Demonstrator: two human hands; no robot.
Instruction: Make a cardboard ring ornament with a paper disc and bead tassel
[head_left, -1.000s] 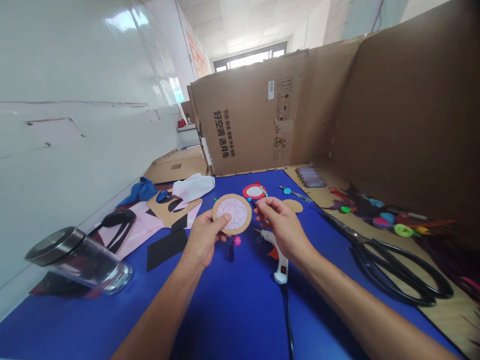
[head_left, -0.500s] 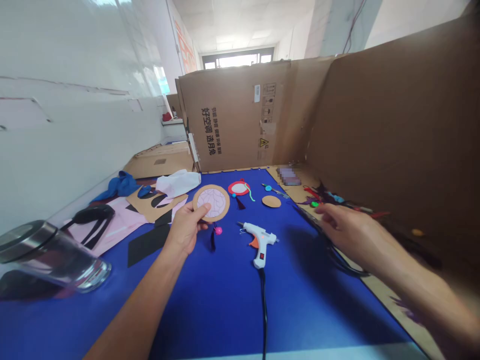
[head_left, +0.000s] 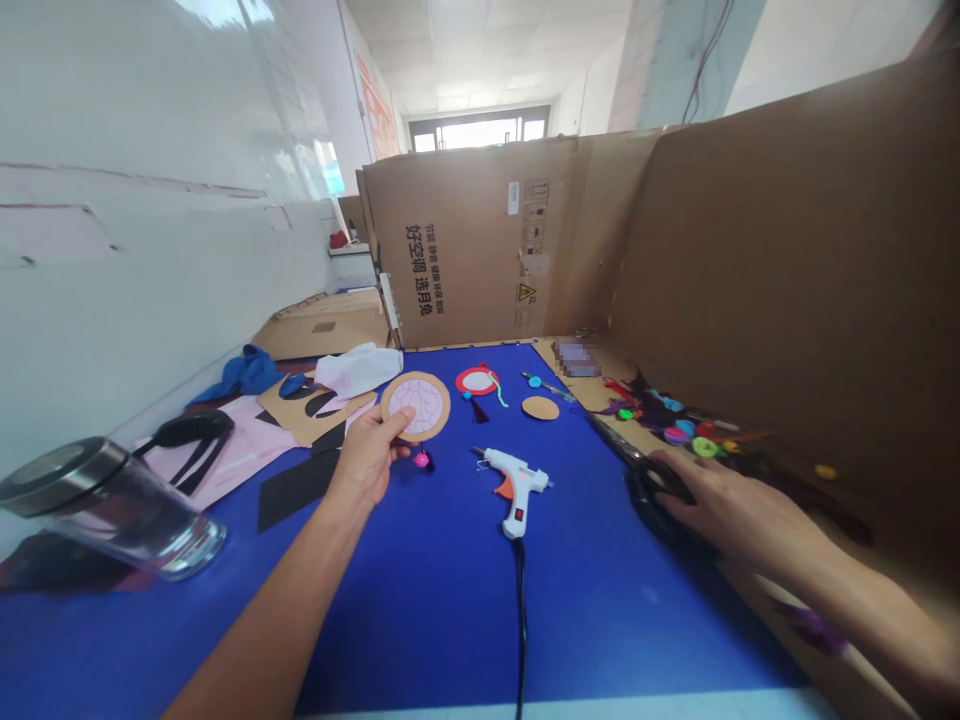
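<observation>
My left hand pinches a round cardboard disc with a pale lilac, line-patterned centre. Below the disc hangs a pink bead with a dark tassel. At the right table edge my right hand is closed around the black handles of a pair of scissors, whose blades point away to the left. Between the hands lies a white glue gun with an orange trigger, its nozzle toward the left.
Farther back lie a red-rimmed oval piece with a tassel and a plain cardboard disc. Colourful beads and cords line the right. At left are a glass bottle, felt scraps and white cloth. Cardboard walls enclose the table.
My right hand has come down onto the scissors and taken their handles, which have shifted a little left. The disc in my left hand has barely moved.
</observation>
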